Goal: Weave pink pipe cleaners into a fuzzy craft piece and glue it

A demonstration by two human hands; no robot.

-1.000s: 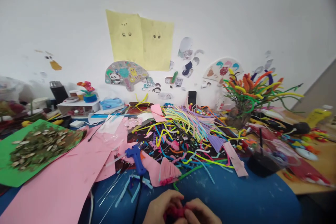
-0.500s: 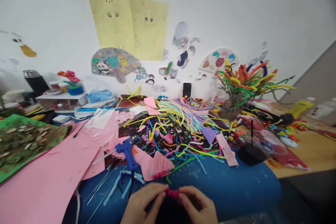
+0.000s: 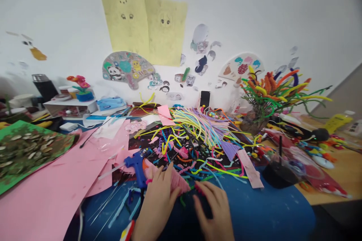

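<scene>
— Grip, per head view?
— Spread fingers of the left hand (image 3: pixel 158 197) are laid over a ribbed pink triangular piece (image 3: pixel 180 183); whether it is pinched cannot be told. Thumb and forefinger of the right hand (image 3: pixel 217 209) are parted near a small deep-pink fuzzy bit (image 3: pixel 199 188); its hold is unconfirmed.
— Location and step?
— Near the front of the blue work surface (image 3: pixel 263 205), beside a blue plastic glue gun (image 3: pixel 138 168). Positioning is judged underway; steady support is called for.
</scene>
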